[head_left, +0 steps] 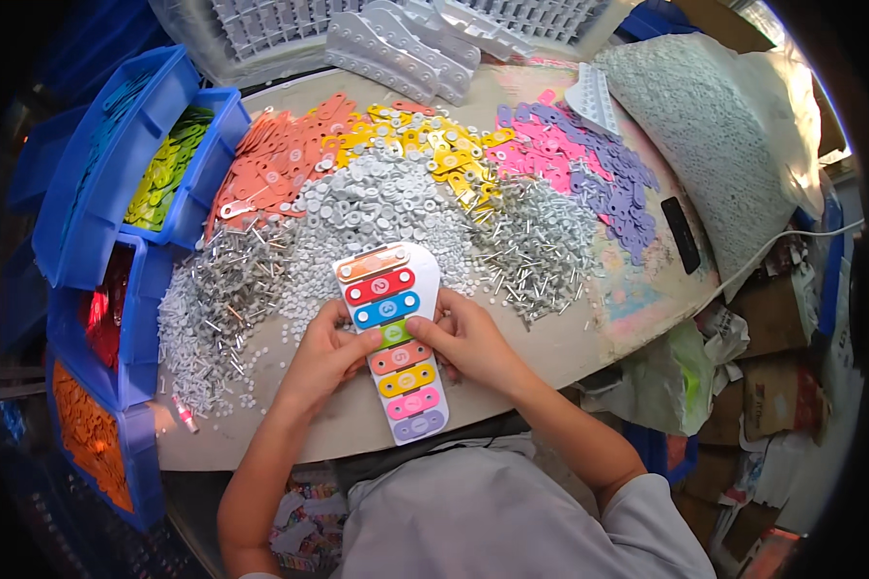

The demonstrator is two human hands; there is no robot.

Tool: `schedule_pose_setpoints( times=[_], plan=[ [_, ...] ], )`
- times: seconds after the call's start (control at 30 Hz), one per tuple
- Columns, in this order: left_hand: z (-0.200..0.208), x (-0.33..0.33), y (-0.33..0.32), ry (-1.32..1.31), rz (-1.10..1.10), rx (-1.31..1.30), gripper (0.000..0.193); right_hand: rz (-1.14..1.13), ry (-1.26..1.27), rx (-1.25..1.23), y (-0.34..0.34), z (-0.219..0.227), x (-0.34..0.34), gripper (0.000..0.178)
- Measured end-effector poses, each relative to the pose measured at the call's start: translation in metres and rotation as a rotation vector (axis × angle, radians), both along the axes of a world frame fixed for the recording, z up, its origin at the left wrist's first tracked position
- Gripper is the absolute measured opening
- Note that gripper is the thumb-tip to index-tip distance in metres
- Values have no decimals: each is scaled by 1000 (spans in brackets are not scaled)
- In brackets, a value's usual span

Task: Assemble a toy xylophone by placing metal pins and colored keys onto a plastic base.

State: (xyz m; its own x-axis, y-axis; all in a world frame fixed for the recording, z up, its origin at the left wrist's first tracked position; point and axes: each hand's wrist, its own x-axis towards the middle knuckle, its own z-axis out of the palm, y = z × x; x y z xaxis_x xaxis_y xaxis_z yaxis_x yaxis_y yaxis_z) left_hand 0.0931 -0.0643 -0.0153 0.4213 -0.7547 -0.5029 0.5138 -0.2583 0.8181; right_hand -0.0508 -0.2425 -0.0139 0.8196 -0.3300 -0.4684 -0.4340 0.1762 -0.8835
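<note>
A white toy xylophone [423, 270] with a row of coloured bars is held upright over the near edge of the table. My left hand [333, 355] grips its left side, the thumb pressed at the end of the green bar [394, 335]. On the opposite side my right hand [475, 345] holds it too, its thumb on the green bar's other end. The orange, red and blue bars above carry white caps at their ends. Dark holes show at the ends of the lower bars. Just beyond the toy lies a heap of white round caps [381, 198].
Metal pins [536, 246] lie heaped at right, more pins [241, 275] at left. Behind them spread coral [285, 154], yellow [459, 154], pink [541, 145] and purple bars [628, 188]. Blue bins [150, 323] line the left edge. A phone-like black object [681, 236] and a large sack [705, 125] sit right.
</note>
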Motion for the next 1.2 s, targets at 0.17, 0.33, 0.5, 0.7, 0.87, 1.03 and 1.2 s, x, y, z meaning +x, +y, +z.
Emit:
schedule_pose_setpoints(
  times=[0.17,0.33,0.5,0.7,0.87,1.03,1.2],
  plan=[
    [-4,-9,-1,-36,76,2,35,-11,-65,-143,4,-7,-1,28],
    [-6,-8,0,-48,84,-50,31,-25,-68,-194,4,-16,-2,28],
    [-14,-10,2,-170,62,-45,34,-60,6,-129,2,1,0,28],
    [-3,-41,43,-405,274,15,47,-321,-161,-1100,-49,9,-8,14],
    [6,-51,80,-582,248,109,20,-137,-102,-1403,-99,5,-19,14],
    [9,-21,132,-1057,626,372,10,-97,-88,-1505,-104,-4,-15,7],
    [9,13,178,-1328,696,689,8,-144,-62,-1590,-92,9,-13,6]
  ],
)
